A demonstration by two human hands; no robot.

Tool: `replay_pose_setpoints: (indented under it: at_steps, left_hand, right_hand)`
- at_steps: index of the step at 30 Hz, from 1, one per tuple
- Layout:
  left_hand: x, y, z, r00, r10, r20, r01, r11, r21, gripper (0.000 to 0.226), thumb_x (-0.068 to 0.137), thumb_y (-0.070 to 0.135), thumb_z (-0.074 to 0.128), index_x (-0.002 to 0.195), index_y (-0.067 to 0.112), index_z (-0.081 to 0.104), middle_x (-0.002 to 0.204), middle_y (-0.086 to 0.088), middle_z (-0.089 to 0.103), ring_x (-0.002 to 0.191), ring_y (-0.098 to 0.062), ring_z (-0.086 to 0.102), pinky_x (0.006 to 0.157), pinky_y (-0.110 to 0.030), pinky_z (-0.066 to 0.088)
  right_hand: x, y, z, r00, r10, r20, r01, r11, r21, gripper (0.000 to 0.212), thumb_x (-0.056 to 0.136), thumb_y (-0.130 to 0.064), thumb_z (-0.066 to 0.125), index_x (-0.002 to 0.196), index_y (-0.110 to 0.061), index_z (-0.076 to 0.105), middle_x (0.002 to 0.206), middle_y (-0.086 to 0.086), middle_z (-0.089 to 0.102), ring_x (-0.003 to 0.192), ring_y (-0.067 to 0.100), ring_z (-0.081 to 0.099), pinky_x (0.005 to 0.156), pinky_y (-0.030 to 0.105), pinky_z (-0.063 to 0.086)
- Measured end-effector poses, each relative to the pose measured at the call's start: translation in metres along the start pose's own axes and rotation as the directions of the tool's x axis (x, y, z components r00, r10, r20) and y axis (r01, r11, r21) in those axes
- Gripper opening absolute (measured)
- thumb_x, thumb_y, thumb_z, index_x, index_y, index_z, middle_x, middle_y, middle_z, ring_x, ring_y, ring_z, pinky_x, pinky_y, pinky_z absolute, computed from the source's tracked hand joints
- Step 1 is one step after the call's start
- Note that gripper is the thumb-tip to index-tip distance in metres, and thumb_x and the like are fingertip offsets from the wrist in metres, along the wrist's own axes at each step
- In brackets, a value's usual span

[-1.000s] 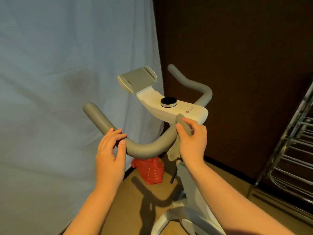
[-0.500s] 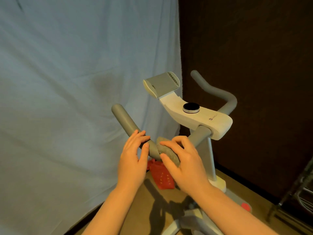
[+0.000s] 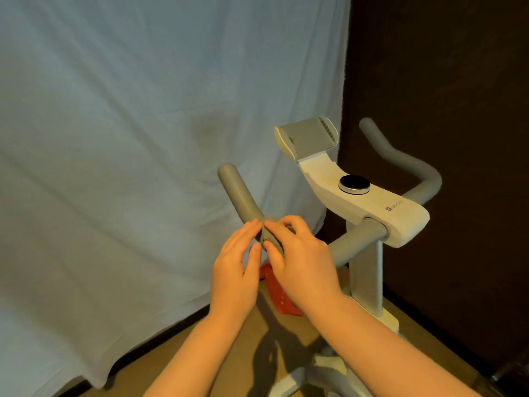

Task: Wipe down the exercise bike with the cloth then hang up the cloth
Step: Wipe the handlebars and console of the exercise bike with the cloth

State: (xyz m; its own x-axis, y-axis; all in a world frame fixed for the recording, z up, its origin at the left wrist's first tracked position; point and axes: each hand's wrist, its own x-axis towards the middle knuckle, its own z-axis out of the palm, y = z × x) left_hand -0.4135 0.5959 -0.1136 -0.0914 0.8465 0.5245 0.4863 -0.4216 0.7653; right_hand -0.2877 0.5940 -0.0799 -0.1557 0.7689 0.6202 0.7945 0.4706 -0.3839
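The white exercise bike [image 3: 366, 202] stands at centre right, with a grey handlebar [image 3: 237, 193], a black round knob [image 3: 354, 183] and a tilted grey holder [image 3: 307, 137]. A grey-green cloth [image 3: 270, 240] is wrapped over the left arm of the handlebar. My right hand [image 3: 300, 259] grips the cloth around the bar. Just left of it, my left hand [image 3: 236, 265] rests on the same bar with straight fingers, its fingertips touching the cloth.
A pale sheet [image 3: 128, 138] hangs behind and to the left, reaching the brown floor [image 3: 217, 351]. A dark wall [image 3: 443, 81] is on the right. A red object [image 3: 282, 296] lies on the floor under the handlebar. The bike's white base [image 3: 320, 371] is below.
My right hand has slid the cloth leftward along the handlebar, from the white console to the left arm, meeting my left hand. The view has turned left, so the metal rack is gone.
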Motion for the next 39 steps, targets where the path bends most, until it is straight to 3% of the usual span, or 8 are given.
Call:
replay_pose_setpoints:
  at_steps: [5,9,14,18,22,26,32,39]
  left_hand:
    - [0.02,-0.013,-0.027,0.997,-0.069,0.034,0.065,0.992,0.109,0.039,0.099,0.016,0.049,0.135,0.032,0.05,0.141,0.019,0.044,0.131,0.005,0.036,0.108,-0.014,0.028]
    - [0.035,-0.027,-0.042,0.998,-0.044,0.044,0.035,0.982,0.187,0.038,0.099,0.016,0.051,0.135,0.028,0.053,0.141,0.02,0.041,0.13,0.006,0.034,0.101,0.0,0.022]
    - [0.046,-0.032,-0.04,0.996,-0.031,0.083,0.019,0.99,0.142,0.039,0.099,0.017,0.05,0.136,0.032,0.052,0.145,0.02,0.039,0.134,0.005,0.034,0.101,-0.001,0.024]
    - [0.06,-0.032,-0.038,1.0,0.004,0.0,-0.004,0.996,0.089,0.031,0.096,0.013,0.055,0.125,0.023,0.062,0.14,0.014,0.049,0.127,0.007,0.04,0.099,0.0,0.028]
    - [0.074,-0.031,-0.04,0.998,0.061,-0.023,-0.06,0.996,0.06,0.031,0.093,0.014,0.061,0.123,0.02,0.062,0.129,0.009,0.057,0.121,0.002,0.049,0.1,-0.018,0.041]
    - [0.089,-0.029,-0.041,0.994,0.078,-0.076,-0.076,0.997,0.031,0.031,0.088,0.014,0.069,0.118,0.02,0.063,0.121,0.008,0.058,0.108,0.0,0.055,0.09,-0.015,0.045]
    - [0.105,-0.025,-0.043,0.998,0.019,-0.065,-0.02,1.0,-0.011,0.042,0.082,0.017,0.075,0.118,0.024,0.056,0.119,0.012,0.053,0.108,0.003,0.053,0.091,-0.012,0.043]
    - [0.104,-0.025,-0.043,0.998,-0.014,-0.059,0.012,1.0,-0.027,0.049,0.082,0.016,0.075,0.126,0.026,0.057,0.126,0.014,0.056,0.109,0.008,0.05,0.088,-0.011,0.045]
  right_hand:
    - [0.0,0.003,-0.004,0.998,-0.017,0.057,0.021,0.998,-0.062,0.036,0.088,-0.029,0.064,0.122,-0.017,0.062,0.104,0.004,0.057,0.061,0.024,0.062,0.048,0.03,0.047]
    - [0.045,-0.017,0.02,0.982,0.133,0.136,-0.107,0.977,-0.186,0.036,0.098,-0.034,0.048,0.13,-0.019,0.052,0.119,0.004,0.049,0.088,0.027,0.062,0.064,0.03,0.036]
    - [0.044,-0.017,0.008,0.961,0.146,0.235,-0.123,0.987,-0.108,0.047,0.097,-0.036,0.049,0.142,-0.025,0.042,0.121,0.001,0.047,0.094,0.024,0.061,0.076,0.034,0.047]
    - [0.07,-0.025,0.028,0.986,0.131,0.107,-0.132,0.991,-0.001,0.039,0.096,-0.033,0.053,0.133,-0.022,0.053,0.111,0.002,0.049,0.087,0.025,0.061,0.074,0.038,0.05]
    - [0.073,-0.011,0.03,0.978,0.178,0.111,-0.2,0.95,0.238,0.042,0.089,-0.026,0.066,0.13,-0.023,0.06,0.107,-0.007,0.057,0.093,0.01,0.059,0.08,0.023,0.047]
    - [0.095,-0.002,0.027,0.985,0.139,0.1,-0.165,0.925,0.343,0.035,0.08,-0.016,0.076,0.115,-0.023,0.071,0.101,-0.009,0.065,0.093,0.006,0.062,0.085,0.021,0.048]
    - [0.091,-0.006,0.034,0.979,0.175,0.102,-0.201,0.888,0.413,0.04,0.088,-0.018,0.068,0.126,-0.03,0.063,0.122,-0.01,0.065,0.115,0.005,0.056,0.098,0.018,0.044]
    - [0.13,-0.015,0.044,0.962,0.236,0.14,-0.274,0.843,0.462,0.04,0.095,-0.018,0.058,0.133,-0.031,0.057,0.122,-0.004,0.067,0.112,0.01,0.061,0.097,0.027,0.048]
